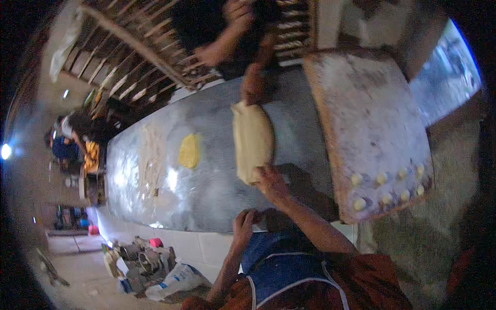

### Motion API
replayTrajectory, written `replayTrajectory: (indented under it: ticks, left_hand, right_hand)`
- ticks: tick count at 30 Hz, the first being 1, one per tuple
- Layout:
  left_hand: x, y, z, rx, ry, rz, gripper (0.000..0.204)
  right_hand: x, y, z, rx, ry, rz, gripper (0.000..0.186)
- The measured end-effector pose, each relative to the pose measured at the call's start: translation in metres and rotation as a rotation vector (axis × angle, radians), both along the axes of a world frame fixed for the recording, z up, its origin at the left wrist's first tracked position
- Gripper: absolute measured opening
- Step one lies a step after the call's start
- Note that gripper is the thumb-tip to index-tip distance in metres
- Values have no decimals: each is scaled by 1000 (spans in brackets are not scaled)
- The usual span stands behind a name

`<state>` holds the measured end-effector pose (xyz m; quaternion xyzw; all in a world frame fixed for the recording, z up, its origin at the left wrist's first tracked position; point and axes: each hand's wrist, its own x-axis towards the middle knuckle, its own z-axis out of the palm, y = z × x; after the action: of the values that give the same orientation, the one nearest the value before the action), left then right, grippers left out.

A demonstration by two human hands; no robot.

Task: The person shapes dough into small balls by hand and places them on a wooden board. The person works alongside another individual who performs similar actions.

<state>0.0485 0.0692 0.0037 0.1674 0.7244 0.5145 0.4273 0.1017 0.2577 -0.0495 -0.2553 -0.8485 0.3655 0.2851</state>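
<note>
A long, folded slab of pale dough (253,139) lies across the metal-topped table (212,119). My right hand (272,186) grips its near end, fingers closed over the edge. Across the table, a co-worker's hand (253,89) is at the dough's far end. My left hand (245,226) is at the table's near edge, apart from the dough; its fingers are curled together, and whatever is in them, if anything, cannot be made out. Left of the slab sits a flattened yellow lump (189,151), dough or fat.
A floured wooden board (369,108) covers the table's right end, with several small dough pieces (382,178) near its front. A pale smear (151,160) marks the metal further left. Machine-like equipment (147,258) and a white sack (175,281) stand on the floor, lower left. Other people work far left.
</note>
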Motion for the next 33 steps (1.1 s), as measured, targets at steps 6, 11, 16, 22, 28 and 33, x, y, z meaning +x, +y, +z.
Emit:
replayTrajectory:
  ticks: [6, 11, 16, 22, 28, 33]
  left_hand:
    - [-35, 100, -60, -130, 313, -532, 36]
    - [-11, 70, -81, 151, -209, -167, 51]
    - [-43, 58, -126, -106, -163, -388, 57]
    - [-27, 134, -94, 280, -1302, 80, 32]
    - [-29, 144, -101, 75, -1085, 139, 28]
    - [-17, 110, -157, 556, -212, -70, 38]
  right_hand:
    - [59, -36, 47, -184, 73, 86, 66]
    - [36, -22, 94, -959, -465, -188, 74]
    - [40, -18, -8, -1135, -255, -5, 76]
    - [70, -8, -27, -271, -884, -120, 66]
    - [90, 7, 22, -171, -514, 223, 54]
    - [-3, 9, 96, -441, -64, 535, 44]
